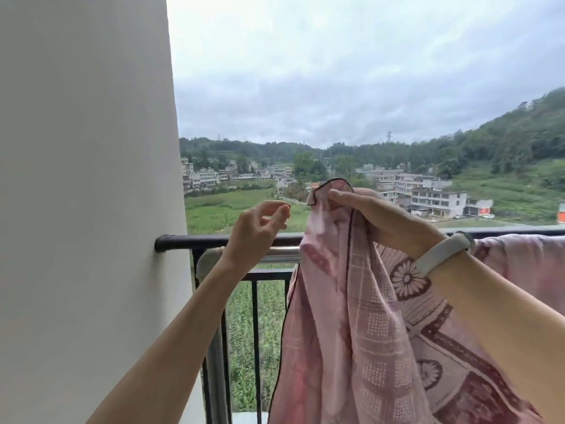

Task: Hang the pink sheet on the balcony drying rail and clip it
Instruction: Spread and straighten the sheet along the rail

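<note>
A pink patterned sheet (351, 316) with a dark hem hangs in front of the balcony railing, its right part draped over the rail (519, 249). My right hand (376, 215) grips the sheet's upper corner and holds it above the rail. My left hand (260, 228) is raised just left of that corner, fingers loosely curled, holding nothing I can see. The dark top rail (189, 240) runs from the wall to the right; a silver drying rail (284, 250) lies just below it. No clip is in view.
A white wall (85, 209) fills the left side, with the rail fixed into it. Black vertical railing bars (255, 347) stand below. A grey cloth (209, 261) hangs on the rail near the wall. Fields and buildings lie beyond.
</note>
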`<move>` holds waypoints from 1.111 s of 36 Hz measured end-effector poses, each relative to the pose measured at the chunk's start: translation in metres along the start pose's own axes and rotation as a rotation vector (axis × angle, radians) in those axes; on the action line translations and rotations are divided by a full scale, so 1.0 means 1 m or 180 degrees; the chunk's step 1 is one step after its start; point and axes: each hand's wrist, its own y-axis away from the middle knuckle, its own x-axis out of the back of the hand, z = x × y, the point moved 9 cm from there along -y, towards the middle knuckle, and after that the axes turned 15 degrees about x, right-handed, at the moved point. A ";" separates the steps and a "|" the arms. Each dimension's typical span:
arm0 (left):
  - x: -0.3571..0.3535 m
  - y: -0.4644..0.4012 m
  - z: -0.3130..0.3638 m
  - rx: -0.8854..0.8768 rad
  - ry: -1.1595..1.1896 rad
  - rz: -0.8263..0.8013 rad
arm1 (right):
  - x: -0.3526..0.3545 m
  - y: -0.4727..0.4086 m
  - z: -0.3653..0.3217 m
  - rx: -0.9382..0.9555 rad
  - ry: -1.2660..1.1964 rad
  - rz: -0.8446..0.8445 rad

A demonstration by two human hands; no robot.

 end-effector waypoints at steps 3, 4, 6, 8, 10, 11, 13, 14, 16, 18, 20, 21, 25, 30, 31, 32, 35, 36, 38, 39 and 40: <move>0.000 0.011 0.011 -0.0317 -0.0312 0.0237 | -0.010 0.010 0.009 0.0063 0.0313 -0.0102; 0.004 0.019 0.011 -0.0426 -0.0395 0.0466 | -0.007 0.012 0.010 0.0132 0.0378 0.0056; 0.013 0.044 0.006 -0.0543 -0.0255 0.0918 | 0.011 0.017 0.010 0.0284 0.0368 0.0531; 0.011 0.072 -0.012 -0.0589 0.0034 0.1059 | 0.035 0.027 0.008 0.0537 0.0474 0.1157; -0.007 0.092 -0.044 -0.0467 -0.0002 0.0977 | 0.048 0.042 0.004 0.0910 0.0998 0.1532; -0.020 0.098 -0.066 -0.0305 -0.0063 0.0881 | 0.047 0.050 0.003 0.1085 0.1275 0.1597; -0.048 0.105 -0.108 0.0107 -0.0186 0.0646 | 0.042 0.064 0.006 0.1258 0.1722 0.1592; -0.062 0.108 -0.124 0.0316 -0.0240 0.0529 | 0.040 0.069 0.007 0.1293 0.1926 0.1567; -0.083 0.113 -0.137 0.0556 -0.0209 0.0404 | 0.039 0.075 0.010 0.1276 0.2302 0.1489; -0.094 0.118 -0.127 0.0362 -0.0220 0.0547 | 0.042 0.080 0.014 0.1205 0.2543 0.1440; -0.095 0.122 -0.109 0.0054 -0.0253 0.0906 | 0.044 0.085 0.014 0.1245 0.2801 0.1475; -0.096 0.124 -0.102 -0.0084 -0.0224 0.1082 | 0.045 0.089 0.014 0.1270 0.2975 0.1496; -0.116 0.117 -0.083 -0.0346 -0.0553 0.0945 | 0.044 0.100 0.013 0.1308 0.3320 0.1600; -0.142 0.115 -0.093 -0.0605 -0.0365 0.0298 | 0.043 0.112 0.021 0.1383 0.3325 0.1654; -0.145 0.118 -0.098 -0.0718 -0.0391 0.0265 | 0.043 0.114 0.022 0.1429 0.3312 0.1677; -0.147 0.122 -0.103 -0.0793 -0.0411 0.0226 | 0.042 0.117 0.025 0.1460 0.3290 0.1671; -0.155 0.139 -0.133 -0.0874 -0.0579 -0.0039 | 0.040 0.125 0.042 0.1418 0.3222 0.1520; -0.161 0.145 -0.148 -0.0858 -0.0819 -0.0188 | 0.040 0.128 0.048 0.1422 0.3176 0.1476; -0.178 0.157 -0.191 -0.0515 -0.1526 -0.0687 | 0.038 0.132 0.053 0.1500 0.3012 0.1455; -0.186 0.164 -0.216 -0.0237 -0.1869 -0.0976 | 0.036 0.134 0.054 0.1560 0.2937 0.1446; -0.192 0.172 -0.239 0.0040 -0.2097 -0.1268 | 0.034 0.135 0.053 0.1634 0.2898 0.1425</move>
